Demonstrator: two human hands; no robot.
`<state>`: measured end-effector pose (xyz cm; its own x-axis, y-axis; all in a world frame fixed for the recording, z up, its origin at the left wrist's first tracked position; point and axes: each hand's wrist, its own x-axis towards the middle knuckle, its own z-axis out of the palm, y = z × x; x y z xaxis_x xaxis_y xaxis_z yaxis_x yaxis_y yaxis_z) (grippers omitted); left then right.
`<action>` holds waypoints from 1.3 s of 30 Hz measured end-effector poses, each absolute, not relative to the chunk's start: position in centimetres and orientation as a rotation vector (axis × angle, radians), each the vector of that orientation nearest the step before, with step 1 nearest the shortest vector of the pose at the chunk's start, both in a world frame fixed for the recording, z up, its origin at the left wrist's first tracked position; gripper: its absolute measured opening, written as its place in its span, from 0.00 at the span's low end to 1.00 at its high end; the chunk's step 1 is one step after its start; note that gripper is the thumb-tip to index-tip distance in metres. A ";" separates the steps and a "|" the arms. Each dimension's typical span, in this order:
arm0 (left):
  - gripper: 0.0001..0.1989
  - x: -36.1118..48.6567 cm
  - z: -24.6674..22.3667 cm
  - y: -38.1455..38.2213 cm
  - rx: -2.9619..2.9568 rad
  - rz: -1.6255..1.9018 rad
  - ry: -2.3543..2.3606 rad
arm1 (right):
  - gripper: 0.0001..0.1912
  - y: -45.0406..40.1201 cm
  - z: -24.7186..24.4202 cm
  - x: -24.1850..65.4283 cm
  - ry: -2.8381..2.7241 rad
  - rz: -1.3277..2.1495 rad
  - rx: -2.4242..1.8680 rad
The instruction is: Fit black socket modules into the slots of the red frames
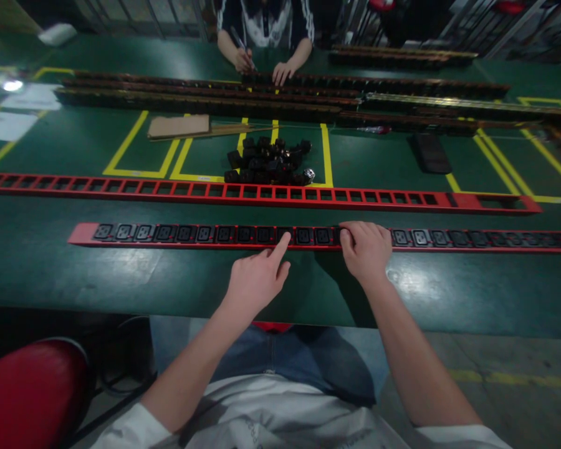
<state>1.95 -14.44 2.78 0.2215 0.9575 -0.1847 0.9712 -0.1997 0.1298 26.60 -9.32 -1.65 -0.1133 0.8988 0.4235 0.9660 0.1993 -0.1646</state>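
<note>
A long red power strip [224,234] set with a row of black sockets lies across the green table in front of me. My left hand [256,279] touches one of the sockets with its outstretched index finger. The thumb stands apart and the other fingers are bent, with nothing held in them. Farther right, my right hand [367,251] grips the power strip from above, thumb on the near side and fingers curled over the far edge. It covers a few sockets.
Beyond the strip lies an empty red frame [168,189] with rectangular openings. Behind it are a pile of black sockets [268,162], cardboard [180,126], a black case [431,153] and a screwdriver [376,130]. Across the table, a person's hands [284,72] rest by dark strips. A red stool [32,393] stands left.
</note>
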 end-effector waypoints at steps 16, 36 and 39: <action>0.35 2.9 2.3 -13.9 2.314 -0.202 1.790 | 0.13 -9.5 -1.5 26.7 -2.043 -0.137 -1.724; 0.40 -17.9 1.3 3.9 2.535 -0.229 1.731 | 0.34 1.0 1.5 30.5 -2.521 0.067 -1.715; 0.37 -19.3 0.4 5.1 2.559 -0.259 1.661 | 0.33 2.8 0.7 31.1 -2.640 0.133 -1.749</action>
